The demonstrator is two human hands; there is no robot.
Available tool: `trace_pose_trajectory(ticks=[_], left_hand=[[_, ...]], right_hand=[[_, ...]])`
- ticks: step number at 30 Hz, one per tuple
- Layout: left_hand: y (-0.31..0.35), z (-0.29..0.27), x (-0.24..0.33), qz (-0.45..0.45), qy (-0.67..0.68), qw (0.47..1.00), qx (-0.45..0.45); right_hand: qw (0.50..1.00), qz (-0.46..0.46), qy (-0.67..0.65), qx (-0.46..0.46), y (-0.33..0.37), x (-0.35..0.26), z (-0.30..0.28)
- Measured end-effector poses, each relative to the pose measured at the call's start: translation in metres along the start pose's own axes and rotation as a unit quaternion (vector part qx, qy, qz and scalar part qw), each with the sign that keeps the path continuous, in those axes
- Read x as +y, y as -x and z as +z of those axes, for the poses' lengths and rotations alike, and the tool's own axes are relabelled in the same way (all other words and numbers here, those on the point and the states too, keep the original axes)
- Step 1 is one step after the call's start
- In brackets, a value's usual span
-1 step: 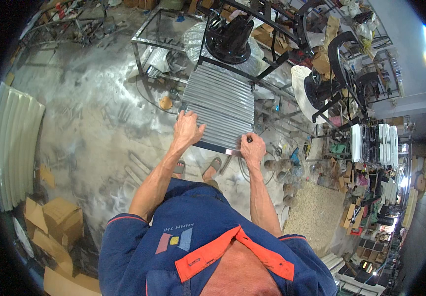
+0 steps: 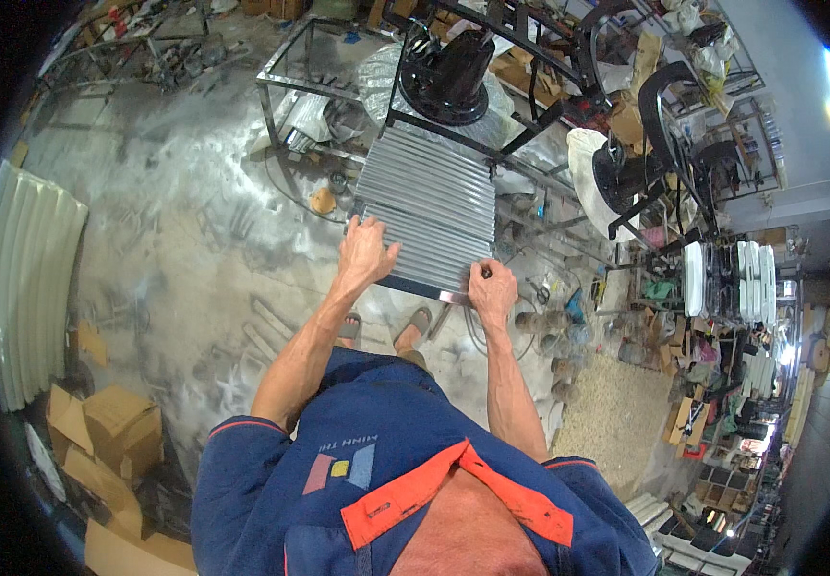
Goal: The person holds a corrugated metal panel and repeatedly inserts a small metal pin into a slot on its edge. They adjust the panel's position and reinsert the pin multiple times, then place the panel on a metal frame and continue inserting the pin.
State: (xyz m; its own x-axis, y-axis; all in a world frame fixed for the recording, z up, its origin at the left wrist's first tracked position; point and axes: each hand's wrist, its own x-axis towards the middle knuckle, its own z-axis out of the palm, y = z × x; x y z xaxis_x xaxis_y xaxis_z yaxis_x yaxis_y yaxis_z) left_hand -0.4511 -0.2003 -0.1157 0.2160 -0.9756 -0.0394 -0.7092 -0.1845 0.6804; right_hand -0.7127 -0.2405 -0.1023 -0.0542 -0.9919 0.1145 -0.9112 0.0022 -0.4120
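Observation:
A row of long silver metal bars [image 2: 429,192] lies side by side in front of me, with a dark strip along the near edge. My left hand [image 2: 365,253] is at the left ends of the bars, its fingers bent over the edge and its thumb pointing inward. At the right ends, my right hand [image 2: 493,290] is closed, with a small dark spot showing between its fingers. Both hands seem to grip opposite ends of one bar near the front of the row; the fingers partly hide the ends.
A black round-based metal stand [image 2: 444,82] sits just beyond the bars, beside a bare metal frame [image 2: 280,79]. Pale corrugated sheets [image 2: 36,278] lie at far left, above open cardboard boxes [image 2: 122,427]. Hoses and clutter lie to the right, near stacked white parts [image 2: 746,278].

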Motion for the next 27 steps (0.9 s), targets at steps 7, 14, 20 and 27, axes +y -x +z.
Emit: trace_pose_trajectory(ticks=[7, 14, 20, 27], left_hand=[[-0.004, 0.0, -0.002, -0.006, 0.006, 1.0, -0.001], [-0.002, -0.001, 0.002, -0.015, 0.013, 1.0, 0.015], [-0.003, -0.001, 0.002, -0.027, 0.017, 0.999, 0.007], [-0.002, -0.001, 0.003, -0.025, 0.011, 1.0, 0.015]], right_hand=[[1.0, 0.008, -0.004, -0.019, -0.002, -0.004, 0.0], [1.0, 0.003, -0.016, -0.01, -0.002, 0.0, 0.001], [1.0, -0.001, -0.001, 0.004, -0.001, -0.005, -0.002], [1.0, -0.01, -0.011, 0.012, -0.001, -0.002, 0.0]])
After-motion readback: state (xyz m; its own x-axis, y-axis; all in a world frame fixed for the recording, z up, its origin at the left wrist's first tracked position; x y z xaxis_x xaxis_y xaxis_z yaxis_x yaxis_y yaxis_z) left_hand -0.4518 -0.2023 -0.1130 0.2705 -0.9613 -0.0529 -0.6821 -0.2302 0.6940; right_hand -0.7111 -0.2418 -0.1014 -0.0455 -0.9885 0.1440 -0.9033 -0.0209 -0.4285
